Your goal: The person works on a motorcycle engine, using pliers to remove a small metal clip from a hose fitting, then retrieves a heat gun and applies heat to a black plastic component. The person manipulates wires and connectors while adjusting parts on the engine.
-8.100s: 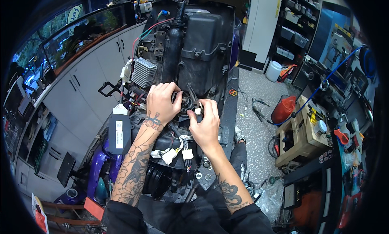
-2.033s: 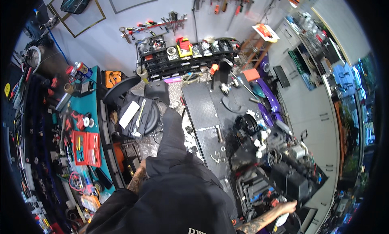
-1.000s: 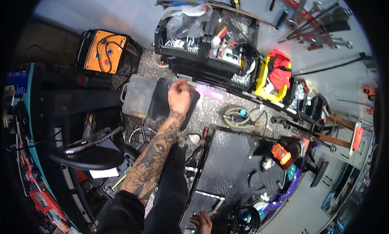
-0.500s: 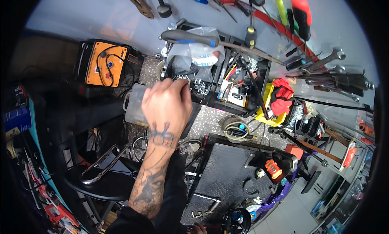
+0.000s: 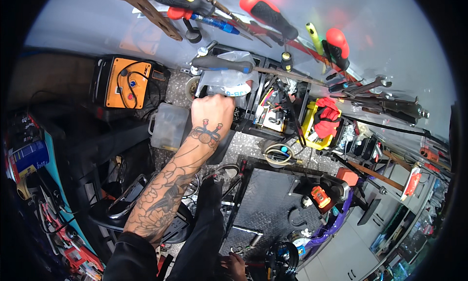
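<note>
My left hand (image 5: 212,116) reaches to the black open bin (image 5: 244,109) by the wall, its knuckles bent and the fingers curled downward out of sight. Whatever the fingers hold, if anything, is hidden by the back of the hand. Just beyond the knuckles lies a clear plastic bag (image 5: 219,80) on the bin. A long tool with a grey and blue handle (image 5: 222,64) rests across the bag. Down at the lower edge my right hand (image 5: 237,265) is partly visible beside the dark metal platform (image 5: 273,208); its fingers are too dark and small to read.
An orange-fronted machine (image 5: 127,84) with cables stands at the left. Right of the bin sit a compartment of loose parts (image 5: 275,105) and a yellow bin (image 5: 309,130) holding red cloth. Screwdrivers and wrenches hang along the wall. A translucent container (image 5: 169,127) lies near my left wrist.
My left hand has moved farther into the bin, over the small metal hardware seen there before, and its fingertips have dropped from sight. The view has shifted; more of my right hand shows.
</note>
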Demonstrator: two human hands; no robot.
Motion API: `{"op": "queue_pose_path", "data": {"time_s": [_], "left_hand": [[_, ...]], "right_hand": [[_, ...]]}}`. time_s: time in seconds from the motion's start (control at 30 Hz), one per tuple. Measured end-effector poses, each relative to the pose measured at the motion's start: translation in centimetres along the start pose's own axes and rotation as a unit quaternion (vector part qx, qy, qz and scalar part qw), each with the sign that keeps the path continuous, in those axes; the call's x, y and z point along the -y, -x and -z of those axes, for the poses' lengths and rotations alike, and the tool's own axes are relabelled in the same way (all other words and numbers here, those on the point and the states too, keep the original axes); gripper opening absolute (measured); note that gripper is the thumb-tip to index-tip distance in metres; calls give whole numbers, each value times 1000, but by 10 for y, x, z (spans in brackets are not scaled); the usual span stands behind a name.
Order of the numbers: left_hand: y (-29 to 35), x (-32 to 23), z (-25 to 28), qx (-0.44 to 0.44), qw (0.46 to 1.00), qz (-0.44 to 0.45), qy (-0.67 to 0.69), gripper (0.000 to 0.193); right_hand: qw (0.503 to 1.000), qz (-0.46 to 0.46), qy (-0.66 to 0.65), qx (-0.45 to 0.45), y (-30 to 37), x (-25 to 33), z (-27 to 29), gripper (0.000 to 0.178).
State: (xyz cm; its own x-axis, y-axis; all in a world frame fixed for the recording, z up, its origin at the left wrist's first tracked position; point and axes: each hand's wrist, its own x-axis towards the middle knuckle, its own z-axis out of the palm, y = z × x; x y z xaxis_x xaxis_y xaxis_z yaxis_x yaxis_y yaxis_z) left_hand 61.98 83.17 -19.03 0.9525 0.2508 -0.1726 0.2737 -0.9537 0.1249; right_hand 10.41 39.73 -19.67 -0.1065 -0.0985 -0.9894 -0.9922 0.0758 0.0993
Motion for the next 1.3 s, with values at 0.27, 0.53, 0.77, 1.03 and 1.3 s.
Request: {"op": "queue_pose_path", "data": {"time_s": [0.27, 0.53, 0.77, 1.03, 1.3], "left_hand": [[65, 26, 56, -97, 945, 55, 307, 8], [116, 36, 41, -8, 718, 186, 671, 13], [25, -9, 19, 13, 976, 91, 197, 19], [-16, -22, -17, 96, 984, 149, 34, 18], [-17, 13, 7, 155, 987, -23, -25, 24]], "right_hand": [[989, 123, -68, -49, 66, 109, 3, 27], [909, 374, -47, -177, 171, 187, 30, 28], [887, 418, -51, -191, 168, 142, 63, 22], [884, 405, -96, -214, 164, 117, 54, 27], [870, 427, -148, -199, 159, 97, 44, 30]]}}
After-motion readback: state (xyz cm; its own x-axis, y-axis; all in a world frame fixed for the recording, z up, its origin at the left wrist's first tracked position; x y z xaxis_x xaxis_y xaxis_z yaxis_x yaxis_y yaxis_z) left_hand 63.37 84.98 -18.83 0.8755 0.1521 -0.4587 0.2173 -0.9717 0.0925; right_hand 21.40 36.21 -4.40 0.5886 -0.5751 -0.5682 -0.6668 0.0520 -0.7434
